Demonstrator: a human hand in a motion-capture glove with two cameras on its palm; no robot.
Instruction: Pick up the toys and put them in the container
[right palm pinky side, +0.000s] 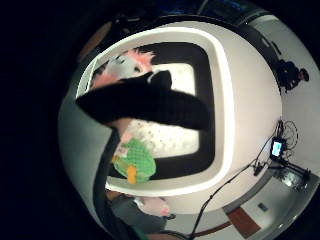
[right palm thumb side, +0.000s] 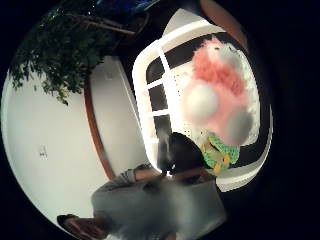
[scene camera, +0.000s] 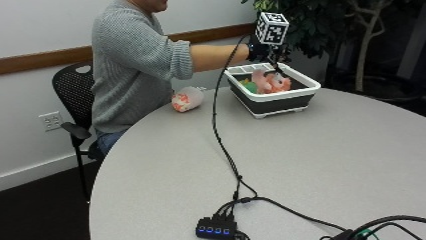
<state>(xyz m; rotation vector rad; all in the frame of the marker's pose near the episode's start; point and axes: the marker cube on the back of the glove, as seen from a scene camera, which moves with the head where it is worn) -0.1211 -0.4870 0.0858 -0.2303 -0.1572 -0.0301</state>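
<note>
In the outside view my gloved right hand (scene camera: 267, 54) hangs over the white-rimmed, black-walled container (scene camera: 283, 98), fingers pointing down just above a pink and white plush toy (scene camera: 271, 83) that sits inside. A green toy (scene camera: 249, 86) lies beside it in the container. The palm views look down into the container (right palm pinky side: 225, 95), where the pink plush (right palm thumb side: 217, 95) and the green toy (right palm pinky side: 134, 161) lie on its white floor. A gloved finger (right palm pinky side: 145, 102) stretches straight across the little finger side view. Another pink and white toy (scene camera: 186, 99) lies on the table beside the person.
The container stands at the far side of the round grey table (scene camera: 319, 165). A black cable (scene camera: 223, 145) runs from the hand across the table to a small hub (scene camera: 216, 230) at the near edge. A potted plant (scene camera: 333, 30) stands behind the table.
</note>
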